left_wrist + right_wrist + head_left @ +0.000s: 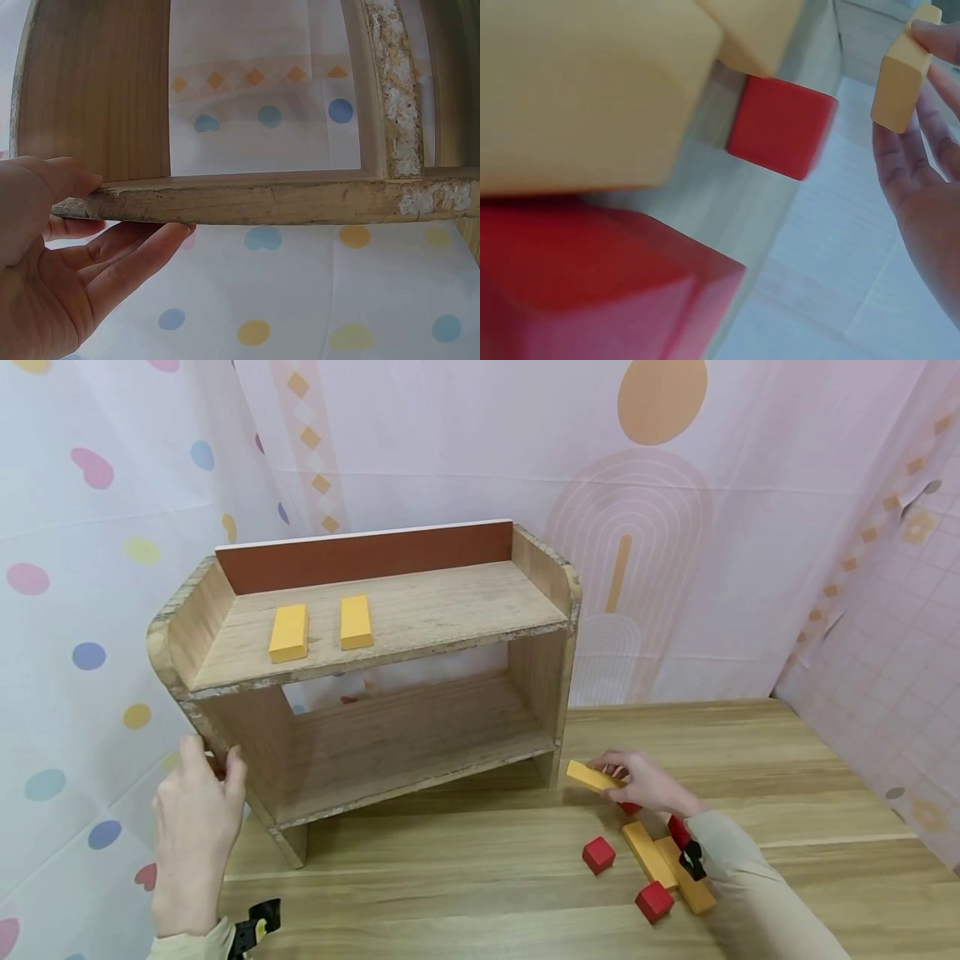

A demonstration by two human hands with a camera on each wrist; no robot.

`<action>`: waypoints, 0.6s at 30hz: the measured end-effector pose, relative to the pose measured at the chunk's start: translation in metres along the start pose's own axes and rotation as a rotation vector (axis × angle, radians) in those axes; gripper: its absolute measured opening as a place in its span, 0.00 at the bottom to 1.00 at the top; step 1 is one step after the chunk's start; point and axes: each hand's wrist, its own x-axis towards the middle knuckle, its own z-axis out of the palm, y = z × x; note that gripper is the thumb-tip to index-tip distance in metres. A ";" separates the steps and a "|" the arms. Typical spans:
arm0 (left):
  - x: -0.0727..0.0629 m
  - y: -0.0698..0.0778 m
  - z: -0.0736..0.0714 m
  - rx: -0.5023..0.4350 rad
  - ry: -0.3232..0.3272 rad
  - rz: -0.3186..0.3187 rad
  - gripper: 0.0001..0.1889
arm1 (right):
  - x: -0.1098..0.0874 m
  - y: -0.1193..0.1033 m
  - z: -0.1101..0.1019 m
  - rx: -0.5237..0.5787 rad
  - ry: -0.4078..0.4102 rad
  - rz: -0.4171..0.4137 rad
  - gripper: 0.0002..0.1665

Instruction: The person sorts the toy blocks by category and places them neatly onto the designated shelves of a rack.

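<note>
Right hand [647, 782] pinching a yellow block [587, 774] at four o'clock, left hand [197, 827] on a wooden shelf [420, 747] at eight o'clock.
As the head view lies, the right thumb and fingers are clamped on the block, holding it raised over the table [465, 893], its far end pointing to ten o'clock; the left thumb and fingers are closed on the shelf's side board, one on either face. Two more yellow blocks [288, 633] lie apart on the shelf's top, around nine o'clock. Between four and five o'clock, two other yellow blocks [649, 856] lie side by side on the table, with four red cubes [598, 855] around them, two partly hidden by the right hand and arm.
</note>
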 end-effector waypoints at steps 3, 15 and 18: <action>0.000 0.000 0.000 0.001 -0.001 -0.001 0.14 | 0.000 -0.002 -0.004 0.013 0.036 -0.008 0.24; 0.000 0.000 0.000 0.001 -0.013 -0.010 0.14 | 0.005 -0.013 -0.020 -0.001 0.218 -0.114 0.22; 0.000 0.000 0.000 0.000 -0.010 -0.008 0.14 | 0.007 -0.017 -0.025 0.002 0.269 -0.145 0.22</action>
